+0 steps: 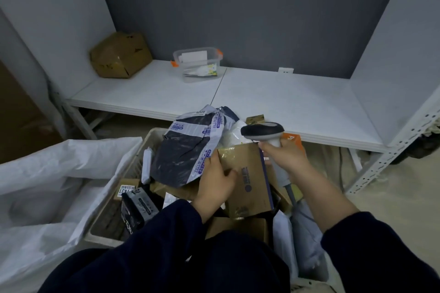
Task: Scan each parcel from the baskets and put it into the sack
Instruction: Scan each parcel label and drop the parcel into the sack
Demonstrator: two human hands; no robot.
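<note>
My left hand [215,181] grips the left edge of a brown cardboard parcel [247,173] held above the beige basket [114,190]. My right hand [284,152] holds a grey-and-black barcode scanner [263,131] by its handle, its head just above the parcel's top edge. A dark grey plastic mailer [188,145] with white printed tape lies on the heap beside my left hand. More boxes and a black packet [137,207] fill the basket. The open white woven sack [47,185] lies to the left of the basket.
A low white shelf [273,100] runs behind the basket, carrying a crumpled brown box [120,56] and a clear plastic tub [197,63]. A perforated metal shelf post [390,150] stands at the right. An orange box [291,138] peeks from behind my right hand.
</note>
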